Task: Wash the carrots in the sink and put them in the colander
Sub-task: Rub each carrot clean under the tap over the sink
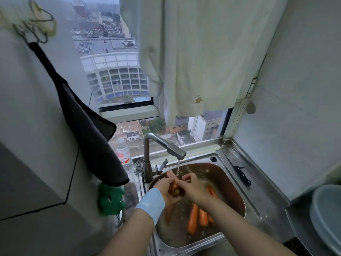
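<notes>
Both hands meet over the steel sink, just under the running faucet. My left hand, with a light blue wristband, grips a carrot whose cut end faces me. My right hand has its fingers curled round the same carrot from the right. Several more carrots lie in the water at the sink's bottom. A pale grey-blue bowl, perhaps the colander, sits at the right edge, partly cut off.
A black-handled knife lies on the sink's right ledge. A plastic water bottle stands left of the faucet, beside a metal strainer. A dark towel hangs at left above a green object. Cloth hangs over the window.
</notes>
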`<move>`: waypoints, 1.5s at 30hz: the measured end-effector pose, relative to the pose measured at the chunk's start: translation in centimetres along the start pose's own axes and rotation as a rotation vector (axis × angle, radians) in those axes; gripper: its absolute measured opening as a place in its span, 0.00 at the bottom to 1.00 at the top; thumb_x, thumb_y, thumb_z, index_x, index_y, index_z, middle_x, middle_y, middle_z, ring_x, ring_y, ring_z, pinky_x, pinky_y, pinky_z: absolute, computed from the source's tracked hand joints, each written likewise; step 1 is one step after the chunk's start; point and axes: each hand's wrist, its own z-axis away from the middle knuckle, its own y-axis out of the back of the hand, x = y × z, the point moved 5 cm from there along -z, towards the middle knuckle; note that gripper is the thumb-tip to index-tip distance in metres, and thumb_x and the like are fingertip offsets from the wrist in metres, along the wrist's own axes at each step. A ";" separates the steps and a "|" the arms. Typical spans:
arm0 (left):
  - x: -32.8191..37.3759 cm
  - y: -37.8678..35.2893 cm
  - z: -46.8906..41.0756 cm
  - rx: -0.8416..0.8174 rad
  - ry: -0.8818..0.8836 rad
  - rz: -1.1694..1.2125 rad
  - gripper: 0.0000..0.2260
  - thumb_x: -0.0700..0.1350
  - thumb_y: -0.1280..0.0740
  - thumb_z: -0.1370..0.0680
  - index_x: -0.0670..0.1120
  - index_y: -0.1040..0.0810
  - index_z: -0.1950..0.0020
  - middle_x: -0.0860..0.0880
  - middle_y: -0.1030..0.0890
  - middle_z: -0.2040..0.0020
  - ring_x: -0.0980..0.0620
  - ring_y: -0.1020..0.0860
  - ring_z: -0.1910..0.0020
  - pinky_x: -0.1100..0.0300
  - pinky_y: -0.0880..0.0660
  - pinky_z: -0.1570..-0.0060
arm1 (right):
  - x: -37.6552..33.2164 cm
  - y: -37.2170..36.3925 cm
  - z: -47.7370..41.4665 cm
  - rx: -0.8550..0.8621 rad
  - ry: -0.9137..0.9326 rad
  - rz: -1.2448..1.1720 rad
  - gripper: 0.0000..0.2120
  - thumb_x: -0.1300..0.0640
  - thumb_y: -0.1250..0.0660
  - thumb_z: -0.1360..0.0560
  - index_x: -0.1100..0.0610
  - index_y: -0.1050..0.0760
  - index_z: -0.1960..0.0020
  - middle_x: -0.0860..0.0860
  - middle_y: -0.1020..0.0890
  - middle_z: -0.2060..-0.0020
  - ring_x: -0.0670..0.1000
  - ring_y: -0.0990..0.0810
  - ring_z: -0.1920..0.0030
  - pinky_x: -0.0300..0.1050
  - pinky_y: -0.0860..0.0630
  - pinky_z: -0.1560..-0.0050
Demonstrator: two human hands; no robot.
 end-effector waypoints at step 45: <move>4.2 -0.9 -1.6 0.030 -0.176 -0.474 0.11 0.54 0.36 0.19 0.51 0.25 0.39 0.41 0.25 0.55 0.50 0.26 0.68 0.61 0.32 0.68 | -1.4 -2.6 -4.7 0.055 -0.362 -0.588 0.26 0.39 0.44 0.16 0.62 0.26 0.36 0.62 0.17 0.48 0.61 0.17 0.48 0.54 0.18 0.45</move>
